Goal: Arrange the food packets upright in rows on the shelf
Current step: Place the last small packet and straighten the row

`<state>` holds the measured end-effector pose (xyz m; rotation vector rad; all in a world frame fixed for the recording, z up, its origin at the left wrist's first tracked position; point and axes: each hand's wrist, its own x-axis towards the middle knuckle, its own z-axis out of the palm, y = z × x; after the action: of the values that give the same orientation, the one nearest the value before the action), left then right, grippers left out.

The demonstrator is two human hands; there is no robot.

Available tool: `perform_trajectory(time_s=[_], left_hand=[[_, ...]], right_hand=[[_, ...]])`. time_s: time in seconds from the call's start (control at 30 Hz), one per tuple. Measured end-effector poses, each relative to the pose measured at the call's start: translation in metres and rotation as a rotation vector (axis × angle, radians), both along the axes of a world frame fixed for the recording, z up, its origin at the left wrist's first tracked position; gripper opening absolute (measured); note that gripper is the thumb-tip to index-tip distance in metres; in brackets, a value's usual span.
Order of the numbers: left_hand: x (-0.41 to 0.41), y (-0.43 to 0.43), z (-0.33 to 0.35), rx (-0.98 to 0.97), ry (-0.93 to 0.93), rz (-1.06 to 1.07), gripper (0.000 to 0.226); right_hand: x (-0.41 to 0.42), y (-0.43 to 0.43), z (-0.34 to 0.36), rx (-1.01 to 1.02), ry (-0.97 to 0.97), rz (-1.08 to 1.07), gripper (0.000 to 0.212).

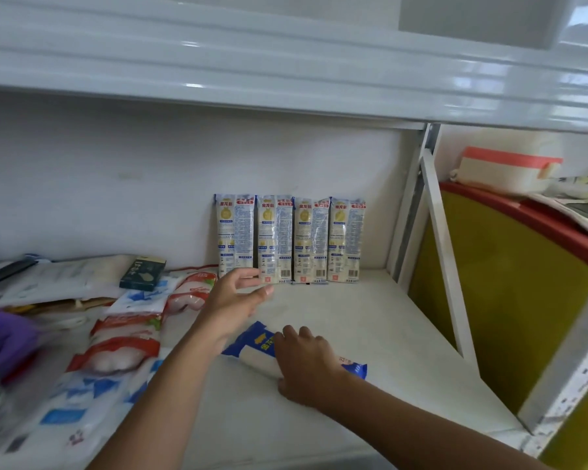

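Several blue-and-white food packets (290, 239) stand upright in a row against the back wall of the white shelf (370, 320). Another blue-and-white packet (252, 347) lies flat on the shelf in front of them. My right hand (306, 361) rests over its middle, gripping it. My left hand (235, 296) hovers open just in front of the leftmost standing packet, fingers spread, holding nothing.
A loose heap of red-and-white packets (123, 347), blue-and-white bags (82, 401) and a dark green box (142, 272) fills the shelf's left side. A shelf board (286, 62) hangs overhead. Right of the white upright (445, 245) stands a yellow and red cabinet (503, 286).
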<state>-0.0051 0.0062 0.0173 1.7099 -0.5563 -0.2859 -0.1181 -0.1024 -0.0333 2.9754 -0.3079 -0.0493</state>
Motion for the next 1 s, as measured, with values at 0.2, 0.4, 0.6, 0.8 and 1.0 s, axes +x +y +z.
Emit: perform_trajectory(time_s=[0.2,0.4,0.6,0.8,1.0], left_hand=[[0.006,0.005,0.0,-0.025,0.027,0.016,0.047],[0.008,0.0,-0.002,-0.037,0.04,0.034,0.04],[0.009,-0.003,-0.01,0.121,0.101,0.021,0.028],[0.0,-0.009,-0.007,-0.001,0.089,-0.135,0.036],[-0.003,-0.011,-0.007,-0.089,0.046,-0.068,0.032]], right_hand=[[0.008,-0.016,0.016,0.085,-0.149,-0.07,0.03],[0.004,-0.068,0.035,0.496,-0.364,-0.306,0.013],[0.002,-0.093,0.031,1.128,-0.736,-0.386,0.012],[0.005,-0.079,0.025,1.721,-0.656,-0.201,0.023],[0.006,-0.074,0.023,1.663,-0.588,-0.116,0.028]])
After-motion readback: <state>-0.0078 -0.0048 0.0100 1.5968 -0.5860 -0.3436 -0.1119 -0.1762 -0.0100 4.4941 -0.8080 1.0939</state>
